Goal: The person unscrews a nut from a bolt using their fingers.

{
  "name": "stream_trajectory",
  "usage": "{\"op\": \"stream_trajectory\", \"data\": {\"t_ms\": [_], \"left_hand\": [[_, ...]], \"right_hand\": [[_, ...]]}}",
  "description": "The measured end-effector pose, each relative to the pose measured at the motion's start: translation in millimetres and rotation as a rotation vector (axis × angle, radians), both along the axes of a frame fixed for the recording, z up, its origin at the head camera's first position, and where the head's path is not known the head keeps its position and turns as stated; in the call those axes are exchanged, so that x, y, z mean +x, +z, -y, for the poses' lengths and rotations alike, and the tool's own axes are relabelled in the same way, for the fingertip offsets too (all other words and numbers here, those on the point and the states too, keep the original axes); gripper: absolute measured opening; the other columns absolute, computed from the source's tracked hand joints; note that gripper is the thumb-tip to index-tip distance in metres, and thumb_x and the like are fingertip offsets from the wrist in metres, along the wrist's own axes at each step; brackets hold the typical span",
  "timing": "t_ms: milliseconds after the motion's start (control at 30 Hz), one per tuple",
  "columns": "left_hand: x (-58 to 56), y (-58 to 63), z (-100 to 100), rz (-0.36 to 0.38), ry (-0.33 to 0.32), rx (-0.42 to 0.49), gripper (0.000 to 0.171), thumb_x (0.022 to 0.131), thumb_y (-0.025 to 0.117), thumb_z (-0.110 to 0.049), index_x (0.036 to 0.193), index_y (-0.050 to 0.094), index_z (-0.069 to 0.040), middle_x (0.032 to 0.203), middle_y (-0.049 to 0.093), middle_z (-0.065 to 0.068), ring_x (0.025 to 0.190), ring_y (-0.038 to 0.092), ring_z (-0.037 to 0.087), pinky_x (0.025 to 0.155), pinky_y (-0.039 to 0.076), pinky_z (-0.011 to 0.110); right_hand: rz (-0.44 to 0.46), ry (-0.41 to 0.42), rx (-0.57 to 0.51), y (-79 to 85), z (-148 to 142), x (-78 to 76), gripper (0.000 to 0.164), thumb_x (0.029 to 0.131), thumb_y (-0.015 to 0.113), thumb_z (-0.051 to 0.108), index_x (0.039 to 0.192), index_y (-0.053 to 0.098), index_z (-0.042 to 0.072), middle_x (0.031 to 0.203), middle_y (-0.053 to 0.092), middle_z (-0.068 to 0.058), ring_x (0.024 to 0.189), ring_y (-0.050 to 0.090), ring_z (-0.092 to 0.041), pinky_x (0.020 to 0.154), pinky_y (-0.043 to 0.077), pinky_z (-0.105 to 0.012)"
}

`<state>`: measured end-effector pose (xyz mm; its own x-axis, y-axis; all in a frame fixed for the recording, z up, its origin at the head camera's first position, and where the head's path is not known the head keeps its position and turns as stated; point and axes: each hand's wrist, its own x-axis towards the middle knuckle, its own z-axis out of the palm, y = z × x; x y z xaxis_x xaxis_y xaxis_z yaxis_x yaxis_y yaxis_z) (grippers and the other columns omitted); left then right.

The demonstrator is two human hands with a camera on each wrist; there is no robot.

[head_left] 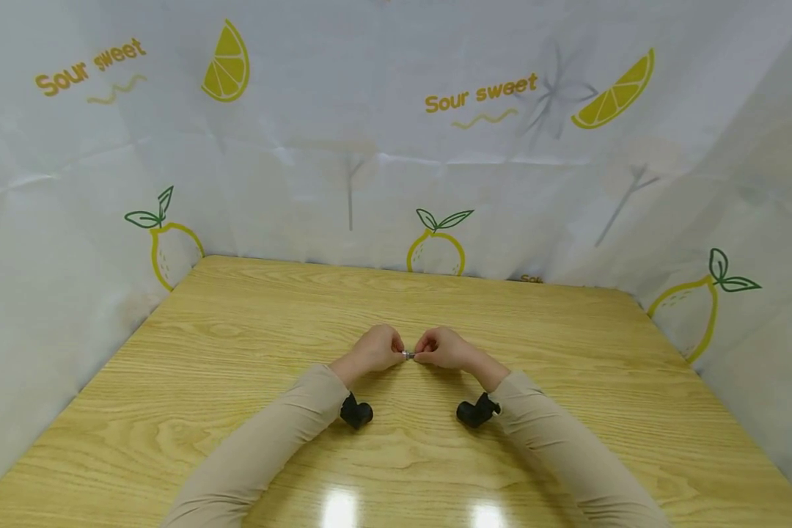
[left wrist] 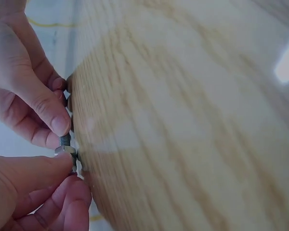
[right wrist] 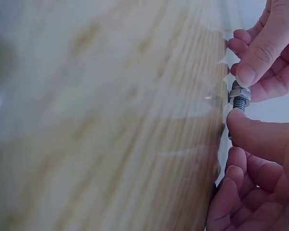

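Note:
A small metal bolt (left wrist: 65, 140) with a hex nut (right wrist: 240, 94) on its thread lies between the two hands, low over the wooden table (head_left: 396, 455). My left hand (head_left: 375, 350) pinches the nut end between thumb and fingers. From the other side, my right hand (head_left: 446, 349) pinches the threaded shank between thumb and index finger. A short stretch of thread shows between the right thumb and the nut in both wrist views. Fingertips cover both ends of the bolt. The other fingers of both hands are curled close to the tabletop.
A black wrist camera (head_left: 356, 412) sits under the left sleeve, and another black camera (head_left: 477, 411) under the right. Behind the table hangs a white cloth (head_left: 290, 198) printed with lemons and lettering. Light glares off the table's near part.

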<state>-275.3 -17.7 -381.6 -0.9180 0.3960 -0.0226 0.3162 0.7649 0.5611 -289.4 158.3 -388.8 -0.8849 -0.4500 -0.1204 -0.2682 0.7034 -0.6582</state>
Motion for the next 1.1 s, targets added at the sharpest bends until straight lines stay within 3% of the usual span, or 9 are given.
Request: {"op": "stream_trajectory", "data": {"t_ms": [233, 467, 600, 833, 1100], "left_hand": [[2.2, 3.6, 2.3, 0.003, 0.002, 0.008, 0.011, 0.087, 0.065, -0.013, 0.090, 0.068, -0.002, 0.088, 0.067, 0.008, 0.073, 0.056, 0.014, 0.066, 0.046, 0.024], [0.9, 7.8, 13.0, 0.067, 0.017, 0.189, 0.014, 0.092, 0.059, -0.013, 0.098, 0.066, -0.003, 0.091, 0.066, 0.009, 0.073, 0.058, 0.013, 0.061, 0.046, 0.022], [0.0, 11.7, 18.5, 0.116, 0.039, 0.302, 0.017, 0.093, 0.058, -0.016, 0.102, 0.066, -0.004, 0.094, 0.066, 0.010, 0.075, 0.064, 0.017, 0.059, 0.049, 0.023], [3.2, 17.9, 24.3, 0.140, 0.061, 0.425, 0.022, 0.093, 0.059, -0.021, 0.108, 0.064, -0.006, 0.099, 0.066, 0.010, 0.085, 0.067, 0.025, 0.062, 0.051, 0.025], [14.6, 25.0, 29.2, 0.082, -0.003, 0.527, 0.021, 0.092, 0.059, -0.019, 0.107, 0.064, -0.004, 0.101, 0.066, 0.018, 0.086, 0.066, 0.034, 0.065, 0.053, 0.027]], "right_hand": [[0.034, -0.004, -0.017, 5.3, 1.1, 3.6, 0.012, 0.090, 0.060, 0.011, 0.092, 0.062, 0.000, 0.079, 0.059, -0.007, 0.063, 0.048, -0.011, 0.057, 0.042, -0.022], [0.021, 0.011, -0.092, 14.7, 1.4, 4.7, 0.017, 0.095, 0.054, 0.014, 0.099, 0.059, -0.001, 0.089, 0.060, -0.014, 0.069, 0.053, -0.013, 0.059, 0.044, -0.023], [0.030, -0.023, -0.171, 22.7, 1.9, 6.6, 0.019, 0.095, 0.054, 0.016, 0.102, 0.058, -0.001, 0.091, 0.060, -0.019, 0.068, 0.050, -0.015, 0.059, 0.042, -0.024], [0.005, -0.051, -0.250, 37.9, 1.6, 14.9, 0.021, 0.095, 0.055, 0.020, 0.104, 0.058, 0.000, 0.094, 0.060, -0.024, 0.071, 0.051, -0.023, 0.065, 0.046, -0.035], [0.015, -0.054, -0.332, 52.1, 0.9, 29.1, 0.024, 0.095, 0.056, 0.020, 0.107, 0.058, 0.000, 0.086, 0.060, -0.005, 0.078, 0.056, -0.024, 0.076, 0.049, -0.040]]}}
